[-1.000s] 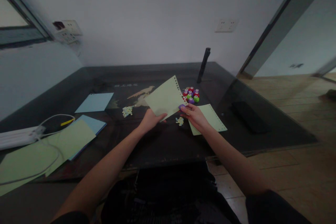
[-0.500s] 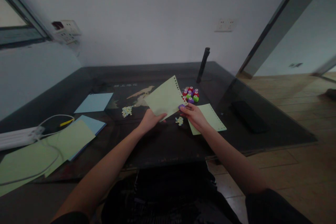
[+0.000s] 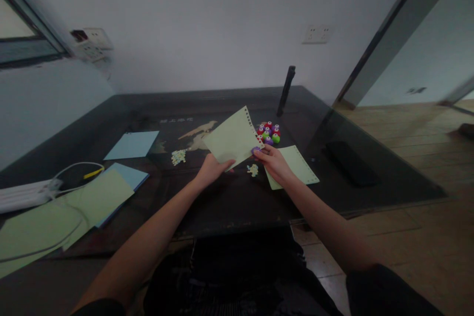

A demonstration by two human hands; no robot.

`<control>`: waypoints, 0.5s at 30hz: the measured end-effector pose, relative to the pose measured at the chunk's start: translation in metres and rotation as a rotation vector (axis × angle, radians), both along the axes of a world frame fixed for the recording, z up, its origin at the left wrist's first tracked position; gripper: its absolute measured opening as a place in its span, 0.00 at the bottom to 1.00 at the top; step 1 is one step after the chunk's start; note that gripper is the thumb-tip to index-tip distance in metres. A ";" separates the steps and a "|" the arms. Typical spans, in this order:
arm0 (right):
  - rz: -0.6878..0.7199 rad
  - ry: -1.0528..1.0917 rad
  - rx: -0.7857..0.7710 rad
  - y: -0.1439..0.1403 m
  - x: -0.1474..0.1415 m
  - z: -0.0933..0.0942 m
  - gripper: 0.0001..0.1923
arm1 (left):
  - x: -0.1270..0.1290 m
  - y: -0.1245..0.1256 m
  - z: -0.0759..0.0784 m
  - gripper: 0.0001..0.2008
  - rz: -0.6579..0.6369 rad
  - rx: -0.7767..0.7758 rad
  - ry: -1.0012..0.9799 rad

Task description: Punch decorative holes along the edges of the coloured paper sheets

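Left hand (image 3: 212, 170): gripping the lower edge of a green sheet (image 3: 232, 138), holding it tilted above the table (image 3: 229, 202) centre. Right hand (image 3: 274, 163): pinching a purple punch (image 3: 256, 150) onto the sheet's perforated edge. Lying beneath it: a second green sheet (image 3: 298, 165). Sitting just beyond: a cluster of coloured punches (image 3: 269, 133).

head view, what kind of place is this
Probably a room at home or a small office used for paper craft: a dark glass-topped table, wall sockets on a plain white wall, and a wooden plank floor. Pale green paper sheets and small coloured craft punches lie about.
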State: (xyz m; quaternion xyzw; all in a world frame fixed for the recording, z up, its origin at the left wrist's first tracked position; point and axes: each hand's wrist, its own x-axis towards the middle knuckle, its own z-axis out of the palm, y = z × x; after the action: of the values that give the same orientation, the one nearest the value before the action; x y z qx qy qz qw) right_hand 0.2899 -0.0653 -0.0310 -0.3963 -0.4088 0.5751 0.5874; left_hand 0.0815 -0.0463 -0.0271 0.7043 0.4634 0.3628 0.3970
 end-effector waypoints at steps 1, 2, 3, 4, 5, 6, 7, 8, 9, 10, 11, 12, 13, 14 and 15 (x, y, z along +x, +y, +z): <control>0.003 0.003 -0.001 0.000 0.000 0.000 0.18 | 0.000 0.000 0.000 0.14 0.002 -0.003 -0.003; 0.005 0.006 -0.002 0.000 0.000 0.000 0.18 | 0.000 0.000 0.000 0.14 0.003 -0.003 -0.007; 0.006 0.008 -0.004 0.000 0.000 0.000 0.18 | 0.000 0.001 0.000 0.14 0.003 -0.001 -0.009; 0.006 0.007 -0.006 0.001 0.000 0.000 0.18 | 0.000 0.001 0.000 0.14 0.002 0.002 -0.008; 0.006 0.006 -0.007 0.001 0.000 -0.001 0.18 | 0.000 0.001 0.000 0.14 0.000 0.004 -0.007; 0.007 0.006 -0.006 0.001 0.000 -0.001 0.17 | 0.000 0.001 0.000 0.14 -0.003 0.006 -0.007; 0.009 0.007 -0.005 0.001 0.001 -0.001 0.17 | 0.000 0.001 0.000 0.13 -0.006 0.007 -0.004; 0.011 0.009 -0.003 0.001 0.001 -0.001 0.17 | 0.000 0.000 0.000 0.13 -0.006 0.007 -0.002; 0.013 0.012 -0.001 0.001 0.001 -0.001 0.17 | 0.000 0.000 0.000 0.13 -0.006 0.007 0.000; 0.014 0.014 0.002 0.001 0.001 -0.001 0.17 | 0.000 0.000 0.000 0.13 -0.006 0.008 0.004; 0.015 0.013 0.004 0.001 0.000 0.000 0.17 | 0.000 0.000 0.000 0.12 -0.004 0.011 0.009; 0.014 0.011 0.005 0.001 0.000 0.000 0.17 | -0.001 0.000 0.000 0.12 -0.002 0.014 0.016; 0.014 0.008 0.006 0.000 0.000 0.000 0.18 | -0.001 0.000 -0.001 0.12 -0.001 0.017 0.021; 0.015 0.004 0.006 0.000 0.000 0.000 0.18 | -0.001 0.000 -0.001 0.12 0.001 0.020 0.023; 0.015 0.001 0.005 0.000 0.000 0.001 0.18 | -0.001 0.000 -0.001 0.12 0.002 0.022 0.024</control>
State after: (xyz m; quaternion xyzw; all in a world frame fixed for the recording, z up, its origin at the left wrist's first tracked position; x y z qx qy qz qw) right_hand 0.2902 -0.0651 -0.0304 -0.3914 -0.4129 0.5787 0.5843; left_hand 0.0806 -0.0461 -0.0284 0.7124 0.4647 0.3598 0.3836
